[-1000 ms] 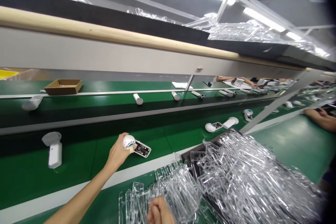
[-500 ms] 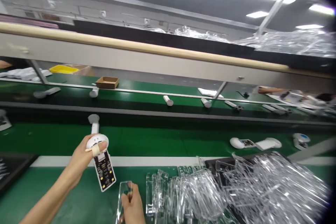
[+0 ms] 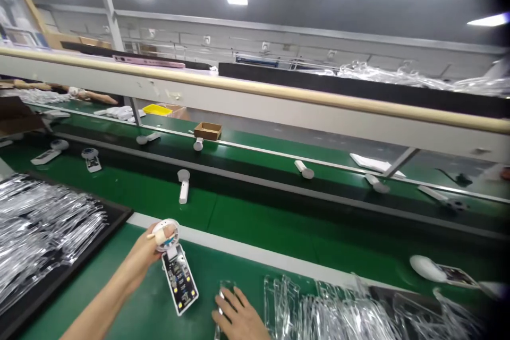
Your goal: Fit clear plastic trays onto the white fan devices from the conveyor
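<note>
Left hand [image 3: 139, 257] clamped on white round device [image 3: 164, 235] with circuit board [image 3: 180, 279] hanging below it, right hand [image 3: 239, 319] cut off at frame bottom over clear plastic insert [image 3: 223, 297] on green table [image 3: 203, 276], its grip unclear.

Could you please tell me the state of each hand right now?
Left hand: closed, holding a white round device with a circuit board.
Right hand: touching a clear plastic tray; whether it grips cannot be told.
</note>
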`<action>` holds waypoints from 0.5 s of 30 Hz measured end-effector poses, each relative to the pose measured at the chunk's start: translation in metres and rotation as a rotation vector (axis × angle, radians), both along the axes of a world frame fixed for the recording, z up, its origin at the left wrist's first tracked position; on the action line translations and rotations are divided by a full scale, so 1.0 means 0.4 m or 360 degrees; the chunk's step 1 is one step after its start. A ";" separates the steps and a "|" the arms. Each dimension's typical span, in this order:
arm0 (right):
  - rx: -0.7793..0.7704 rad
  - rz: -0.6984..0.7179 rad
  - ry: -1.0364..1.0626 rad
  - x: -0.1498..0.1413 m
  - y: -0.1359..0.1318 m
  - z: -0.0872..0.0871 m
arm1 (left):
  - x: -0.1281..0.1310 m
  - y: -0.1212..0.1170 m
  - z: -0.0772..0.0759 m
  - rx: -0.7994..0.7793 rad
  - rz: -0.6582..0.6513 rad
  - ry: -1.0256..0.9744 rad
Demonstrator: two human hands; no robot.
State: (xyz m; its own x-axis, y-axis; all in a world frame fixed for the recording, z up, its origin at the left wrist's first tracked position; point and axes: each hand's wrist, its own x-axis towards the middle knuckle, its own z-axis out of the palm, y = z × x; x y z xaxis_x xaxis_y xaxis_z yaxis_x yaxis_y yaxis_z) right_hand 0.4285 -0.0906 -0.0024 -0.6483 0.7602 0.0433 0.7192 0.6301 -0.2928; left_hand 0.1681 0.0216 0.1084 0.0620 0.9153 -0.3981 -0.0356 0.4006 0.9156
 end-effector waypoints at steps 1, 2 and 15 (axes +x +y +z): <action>-0.0057 -0.0069 0.0007 0.007 0.003 0.005 | 0.008 -0.002 0.001 -0.0002 -0.0015 -0.0021; -0.0111 -0.0195 0.0046 0.010 0.004 0.013 | 0.018 -0.004 0.001 -0.0005 -0.0010 -0.0028; 0.0214 -0.1346 0.0308 -0.211 0.027 0.143 | 0.212 -0.062 0.037 -0.0038 -0.0003 -0.0076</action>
State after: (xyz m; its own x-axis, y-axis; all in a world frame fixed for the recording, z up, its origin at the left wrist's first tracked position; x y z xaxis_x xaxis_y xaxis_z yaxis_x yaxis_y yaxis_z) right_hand 0.3443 -0.0798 0.0546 0.1583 0.9630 0.2180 0.9061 -0.0539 -0.4196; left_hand 0.2530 -0.0030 0.1232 0.0829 0.9055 -0.4163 -0.0782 0.4223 0.9031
